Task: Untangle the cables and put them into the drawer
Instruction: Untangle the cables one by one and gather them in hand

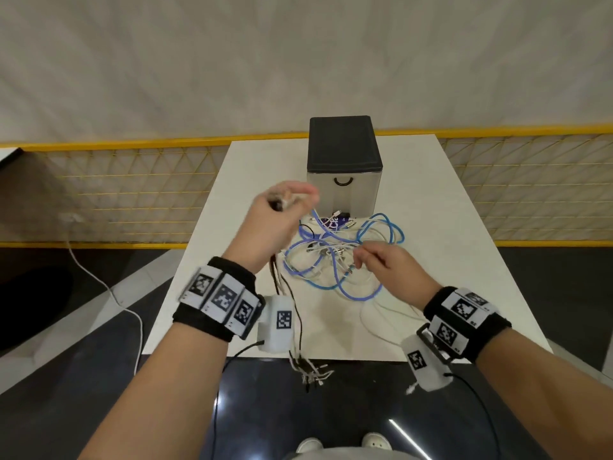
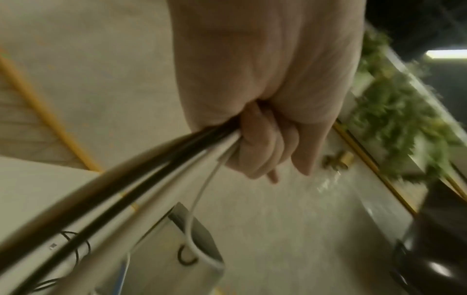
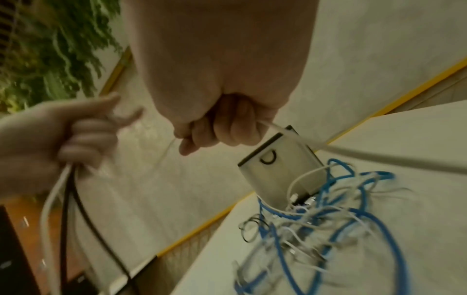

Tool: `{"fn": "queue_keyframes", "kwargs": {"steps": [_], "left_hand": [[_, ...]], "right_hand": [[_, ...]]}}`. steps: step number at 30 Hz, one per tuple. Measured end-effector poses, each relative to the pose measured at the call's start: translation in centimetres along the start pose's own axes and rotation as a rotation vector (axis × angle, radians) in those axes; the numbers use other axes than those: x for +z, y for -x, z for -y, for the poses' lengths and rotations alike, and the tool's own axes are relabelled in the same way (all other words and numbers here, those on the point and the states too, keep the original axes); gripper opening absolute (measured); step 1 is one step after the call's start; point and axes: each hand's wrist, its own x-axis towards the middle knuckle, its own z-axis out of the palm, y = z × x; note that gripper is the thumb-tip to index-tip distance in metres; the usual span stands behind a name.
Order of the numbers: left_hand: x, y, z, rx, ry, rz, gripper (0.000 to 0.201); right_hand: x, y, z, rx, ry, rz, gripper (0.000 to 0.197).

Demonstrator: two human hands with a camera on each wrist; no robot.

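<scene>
A tangle of blue, white and black cables (image 1: 345, 257) lies on the white table (image 1: 447, 227) in front of the small drawer unit (image 1: 345, 180), whose drawer is closed. My left hand (image 1: 282, 207) is raised above the table's left side and grips a bundle of black and white cables (image 2: 156, 169); their ends (image 1: 310, 370) hang over the table's near edge. My right hand (image 1: 381, 260) is at the tangle's near right side, fingers curled round a thin white cable (image 3: 298, 137). The tangle (image 3: 316, 223) shows blurred in the right wrist view, with the left hand (image 3: 76, 139) beside it.
A yellow mesh fence (image 1: 132, 190) runs behind and beside the table. A loose white cord (image 1: 109, 287) trails on the floor at left. Green plants (image 2: 399, 119) show in the wrist views. My shoes (image 1: 343, 444) are near the dark glossy floor below the table's edge.
</scene>
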Motion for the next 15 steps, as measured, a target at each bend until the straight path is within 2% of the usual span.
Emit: {"fn": "queue_keyframes", "kwargs": {"steps": [3,5,7,9,13,15], "left_hand": [[2.8,0.8,1.6,-0.078,-0.324,0.149,0.023],[3.6,1.4,2.2,-0.100,-0.417,0.242,0.031],[3.6,1.7,2.1,-0.069,-0.416,0.243,0.036],[2.9,1.5,1.9,-0.033,-0.370,0.111,0.036],[-0.5,0.9,1.6,-0.073,-0.213,-0.353,0.034],[-2.1,1.1,1.9,-0.051,-0.223,-0.451,0.034]], "right_hand": [[-0.6,-0.9,2.2,-0.069,-0.055,-0.062,0.028],[-0.7,-1.1,3.0,-0.098,-0.097,-0.066,0.027],[-0.6,-0.8,3.2,-0.107,-0.142,-0.038,0.029],[-0.6,-0.2,2.5,-0.089,-0.146,0.012,0.029],[-0.1,2.1,-0.7,0.037,-0.083,0.105,0.028],[0.5,3.2,-1.9,0.073,-0.031,0.147,0.028]]}}
